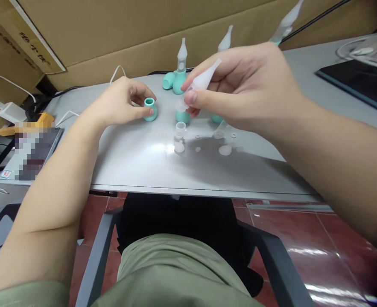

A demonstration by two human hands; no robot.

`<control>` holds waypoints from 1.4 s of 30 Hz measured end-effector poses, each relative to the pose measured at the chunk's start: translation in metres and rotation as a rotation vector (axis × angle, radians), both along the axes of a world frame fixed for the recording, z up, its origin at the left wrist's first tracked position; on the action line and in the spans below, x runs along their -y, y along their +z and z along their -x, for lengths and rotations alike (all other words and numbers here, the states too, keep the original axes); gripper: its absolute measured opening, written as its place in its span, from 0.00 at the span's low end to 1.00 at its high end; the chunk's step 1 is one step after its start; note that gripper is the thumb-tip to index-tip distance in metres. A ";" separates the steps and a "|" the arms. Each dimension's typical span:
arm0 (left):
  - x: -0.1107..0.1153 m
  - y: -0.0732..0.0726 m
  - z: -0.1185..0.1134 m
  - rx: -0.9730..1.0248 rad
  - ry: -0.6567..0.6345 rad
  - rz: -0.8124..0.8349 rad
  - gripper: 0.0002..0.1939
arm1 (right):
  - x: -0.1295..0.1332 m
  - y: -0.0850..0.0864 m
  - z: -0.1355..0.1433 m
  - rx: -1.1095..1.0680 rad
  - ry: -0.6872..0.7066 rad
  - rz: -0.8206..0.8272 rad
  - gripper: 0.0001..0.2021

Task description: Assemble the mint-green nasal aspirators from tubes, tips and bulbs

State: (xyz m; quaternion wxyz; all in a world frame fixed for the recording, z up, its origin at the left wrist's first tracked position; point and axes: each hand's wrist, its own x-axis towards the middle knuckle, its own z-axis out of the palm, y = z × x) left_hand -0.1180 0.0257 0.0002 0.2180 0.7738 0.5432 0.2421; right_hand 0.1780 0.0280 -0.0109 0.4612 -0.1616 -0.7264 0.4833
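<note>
My left hand [121, 102] rests on the grey table [137, 166] and grips a small teal rubber bulb [150, 109] between thumb and fingers, its opening facing up. Raised above the table, my right hand [242, 85] pinches a translucent white tapered nozzle [204, 79] that points up and to the right. Below my right hand a teal bulb [182, 116] is partly hidden. A clear short cup-shaped piece [180, 127] stands just in front of that bulb.
Assembled teal-and-clear pieces [179, 70] stand at the table's far edge against cardboard [143, 30]. Small clear discs [225, 149] lie on the table. A charger with white cable [10, 111] sits at left and a dark tray [361, 87] at right. My lap and chair arms are below.
</note>
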 end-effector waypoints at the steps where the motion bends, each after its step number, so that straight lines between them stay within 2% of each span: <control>1: 0.000 -0.001 0.000 -0.008 0.023 -0.018 0.16 | -0.001 -0.001 -0.001 0.003 -0.001 -0.008 0.13; 4: 0.000 -0.002 -0.002 -0.042 0.092 -0.042 0.22 | -0.005 -0.005 -0.002 0.002 -0.035 -0.035 0.16; 7: 0.004 -0.001 -0.008 -0.064 0.101 -0.053 0.26 | -0.005 -0.007 -0.003 0.007 -0.045 -0.050 0.23; 12: 0.028 0.008 -0.031 0.122 -0.038 -0.361 0.15 | 0.001 -0.005 0.001 -0.024 -0.067 -0.044 0.25; 16: 0.045 0.010 -0.049 0.194 -0.160 -0.205 0.15 | 0.003 -0.004 0.005 -0.053 -0.073 -0.063 0.17; 18: 0.048 0.007 -0.054 0.184 -0.149 -0.148 0.15 | 0.005 -0.003 0.006 -0.049 -0.087 -0.074 0.12; 21: 0.046 0.004 -0.056 0.193 -0.101 -0.164 0.13 | 0.009 0.000 0.006 -0.009 -0.103 -0.102 0.10; 28: 0.047 0.011 -0.045 0.229 -0.142 -0.186 0.18 | 0.016 -0.001 0.008 0.033 -0.151 -0.076 0.07; 33: 0.048 0.018 -0.035 0.216 -0.158 -0.086 0.15 | 0.014 -0.007 0.007 0.060 -0.157 -0.078 0.02; 42: 0.049 0.024 -0.031 0.230 -0.247 0.000 0.17 | 0.012 -0.002 0.005 0.163 -0.116 -0.063 0.04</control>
